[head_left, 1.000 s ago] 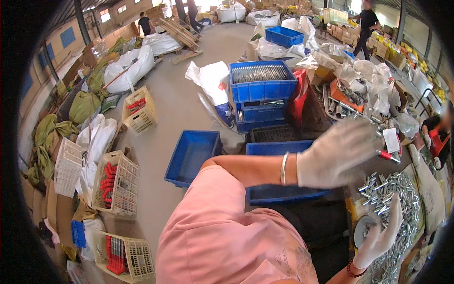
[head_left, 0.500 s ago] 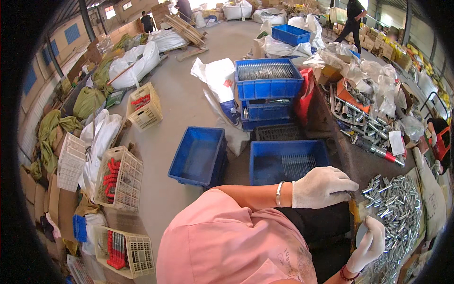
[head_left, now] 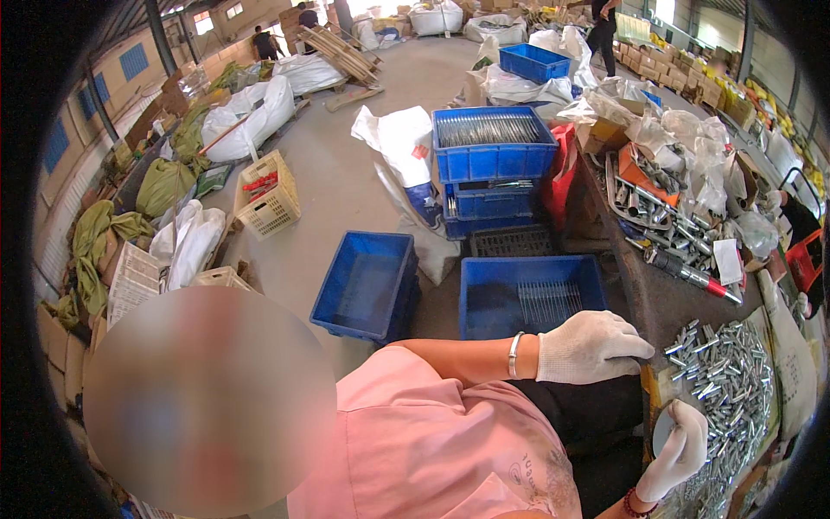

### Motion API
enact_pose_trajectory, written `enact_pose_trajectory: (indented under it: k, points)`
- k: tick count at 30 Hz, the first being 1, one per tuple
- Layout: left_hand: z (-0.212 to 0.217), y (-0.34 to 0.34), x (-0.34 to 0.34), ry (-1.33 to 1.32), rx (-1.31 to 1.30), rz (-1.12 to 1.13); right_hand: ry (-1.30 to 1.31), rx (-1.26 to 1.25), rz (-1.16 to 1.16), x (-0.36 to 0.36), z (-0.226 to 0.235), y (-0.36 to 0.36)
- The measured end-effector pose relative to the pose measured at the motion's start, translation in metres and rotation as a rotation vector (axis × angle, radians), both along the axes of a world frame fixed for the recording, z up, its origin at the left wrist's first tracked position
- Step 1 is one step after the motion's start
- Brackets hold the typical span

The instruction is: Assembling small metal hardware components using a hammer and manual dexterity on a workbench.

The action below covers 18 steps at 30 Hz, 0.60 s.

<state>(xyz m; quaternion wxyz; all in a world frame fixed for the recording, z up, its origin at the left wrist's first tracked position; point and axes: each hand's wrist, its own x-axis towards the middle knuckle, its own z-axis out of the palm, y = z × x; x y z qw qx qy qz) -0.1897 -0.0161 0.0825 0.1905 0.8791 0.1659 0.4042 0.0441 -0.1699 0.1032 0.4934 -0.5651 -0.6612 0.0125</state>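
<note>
My left hand (head_left: 596, 348), in a white knit glove, reaches to the near edge of the bench. Its fingers are bent and pressed together, and what they hold, if anything, is hidden. Closer to me my right hand (head_left: 683, 448), gloved too, has its fingers curled in beside a pale round disc (head_left: 663, 430). Whatever lies inside that grip cannot be made out. A heap of short silvery metal sleeves (head_left: 726, 394) spreads over the bench just beyond both hands.
Behind my left forearm stands a blue crate (head_left: 484, 298) with thin metal rods. Another blue crate (head_left: 363, 281) is left of it; stacked crates (head_left: 494, 163) rise behind. Metal tubes (head_left: 661, 221) and plastic bags crowd the bench's far end. A person (head_left: 603, 35) stands far back.
Both hands stay almost in place. A round blurred patch now covers the lower left, hiding the cream baskets there. The distant person at the upper right has shifted left.
</note>
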Motion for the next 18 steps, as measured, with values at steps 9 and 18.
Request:
enact_pose_trajectory:
  k: [9, 18]
  points:
    - [0.001, 0.001, -0.013, -0.073, 0.03, 0.095, -0.009, 0.062, -0.048, 0.01, 0.009, -0.013]
    - [0.067, 0.031, -0.09, -0.435, -0.229, 0.31, 0.047, 0.462, -0.362, 0.049, 0.047, -0.062]
